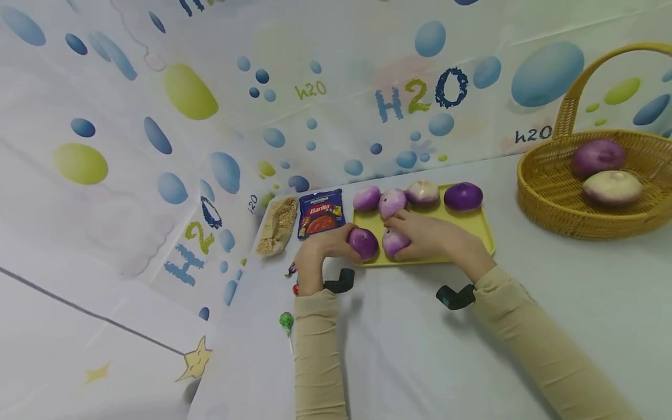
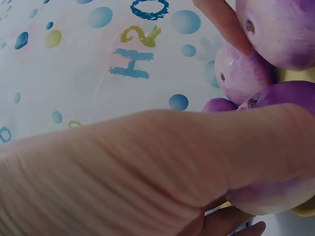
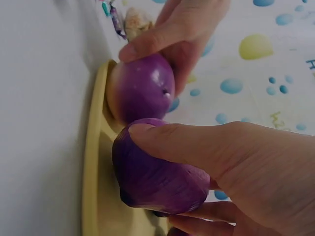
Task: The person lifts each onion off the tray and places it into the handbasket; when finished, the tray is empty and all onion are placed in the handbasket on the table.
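Note:
At the tray's front left corner, my left hand (image 1: pixel 326 245) grips a dark purple turnip (image 1: pixel 363 244); its thumb lies across the top in the left wrist view. Just to the right, my right hand (image 1: pixel 427 236) holds a paler purple turnip (image 1: pixel 395 240) between thumb and fingers. Both turnips are over the yellow tray (image 1: pixel 488 233), close together. Behind them, a row of turnips lies along the tray's back: two pale purple ones, a whitish one (image 1: pixel 423 192) and a deep purple one (image 1: pixel 464 197).
A wicker basket (image 1: pixel 556 219) with a tall handle stands at the right, holding two turnips. Left of the tray lie a blue Barilla pouch (image 1: pixel 319 213) and a bag of beige pieces (image 1: pixel 278 226). A green lollipop (image 1: pixel 286 322) lies near my left sleeve.

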A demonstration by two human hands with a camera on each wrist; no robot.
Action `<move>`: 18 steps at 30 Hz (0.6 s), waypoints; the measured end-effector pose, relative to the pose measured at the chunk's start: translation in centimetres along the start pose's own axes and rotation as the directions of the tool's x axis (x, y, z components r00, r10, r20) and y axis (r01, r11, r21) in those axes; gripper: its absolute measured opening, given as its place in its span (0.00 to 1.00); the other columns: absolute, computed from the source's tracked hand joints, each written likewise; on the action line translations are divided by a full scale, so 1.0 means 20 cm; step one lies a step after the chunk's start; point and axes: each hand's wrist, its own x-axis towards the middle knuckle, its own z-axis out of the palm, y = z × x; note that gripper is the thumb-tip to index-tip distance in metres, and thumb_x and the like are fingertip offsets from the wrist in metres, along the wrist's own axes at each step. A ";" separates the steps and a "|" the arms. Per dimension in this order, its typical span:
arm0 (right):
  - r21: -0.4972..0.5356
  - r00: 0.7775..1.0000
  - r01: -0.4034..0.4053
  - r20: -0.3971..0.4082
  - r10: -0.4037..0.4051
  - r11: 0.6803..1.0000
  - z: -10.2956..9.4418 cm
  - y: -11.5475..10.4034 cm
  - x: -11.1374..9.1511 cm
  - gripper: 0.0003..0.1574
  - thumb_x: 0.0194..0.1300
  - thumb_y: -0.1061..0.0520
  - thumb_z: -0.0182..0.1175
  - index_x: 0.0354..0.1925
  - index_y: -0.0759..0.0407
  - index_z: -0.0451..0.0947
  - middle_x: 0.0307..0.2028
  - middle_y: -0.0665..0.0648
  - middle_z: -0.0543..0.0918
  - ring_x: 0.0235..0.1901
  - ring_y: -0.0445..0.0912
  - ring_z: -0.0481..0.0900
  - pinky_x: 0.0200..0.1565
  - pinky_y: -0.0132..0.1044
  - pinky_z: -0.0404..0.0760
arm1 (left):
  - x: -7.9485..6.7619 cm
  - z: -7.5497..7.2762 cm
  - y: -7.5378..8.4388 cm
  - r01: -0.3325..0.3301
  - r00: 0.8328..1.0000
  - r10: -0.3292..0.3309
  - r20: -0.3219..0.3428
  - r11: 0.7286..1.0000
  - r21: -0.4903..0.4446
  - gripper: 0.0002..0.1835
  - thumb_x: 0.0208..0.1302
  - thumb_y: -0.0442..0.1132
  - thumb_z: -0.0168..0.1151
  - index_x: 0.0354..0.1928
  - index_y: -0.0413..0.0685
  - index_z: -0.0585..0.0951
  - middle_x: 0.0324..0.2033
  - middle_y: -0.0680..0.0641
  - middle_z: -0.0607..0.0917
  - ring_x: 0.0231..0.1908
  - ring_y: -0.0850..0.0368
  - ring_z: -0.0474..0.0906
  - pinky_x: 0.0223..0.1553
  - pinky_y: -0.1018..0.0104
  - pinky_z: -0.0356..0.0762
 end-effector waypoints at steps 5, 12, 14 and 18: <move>0.035 0.995 -0.096 -0.027 0.097 0.995 -0.07 0.07 -0.04 0.41 0.57 0.41 0.64 0.66 0.48 0.64 0.64 0.54 0.64 0.55 0.46 0.70 0.61 0.47 0.67 | 0.01 0.01 0.01 -0.001 1.000 0.001 -0.017 1.000 0.031 0.36 0.47 0.50 0.73 0.59 0.63 0.68 0.53 0.51 0.73 0.53 0.52 0.67 0.54 0.49 0.67; 0.113 0.973 -0.192 -0.109 0.204 0.975 -0.23 0.22 -0.15 0.44 0.58 0.42 0.65 0.67 0.52 0.62 0.64 0.60 0.62 0.61 0.57 0.65 0.59 0.58 0.67 | 0.02 0.03 0.01 -0.003 1.000 0.003 -0.028 1.000 0.030 0.37 0.46 0.52 0.73 0.60 0.64 0.68 0.55 0.51 0.73 0.55 0.51 0.66 0.54 0.46 0.66; 0.126 0.960 -0.219 -0.149 0.237 0.967 -0.27 0.27 -0.19 0.45 0.58 0.41 0.65 0.67 0.53 0.61 0.63 0.61 0.63 0.60 0.59 0.66 0.58 0.58 0.67 | 0.01 0.02 0.00 0.013 0.999 -0.012 -0.031 1.000 0.026 0.37 0.46 0.52 0.73 0.60 0.65 0.68 0.55 0.51 0.72 0.55 0.51 0.66 0.54 0.45 0.66; 0.165 0.916 -0.305 -0.217 0.336 0.938 -0.36 0.37 -0.30 0.50 0.57 0.34 0.62 0.69 0.54 0.58 0.63 0.65 0.62 0.58 0.62 0.67 0.58 0.61 0.66 | 0.01 0.02 0.00 0.023 0.999 -0.022 -0.030 0.999 0.026 0.37 0.46 0.52 0.73 0.60 0.65 0.68 0.55 0.51 0.72 0.56 0.51 0.66 0.55 0.45 0.66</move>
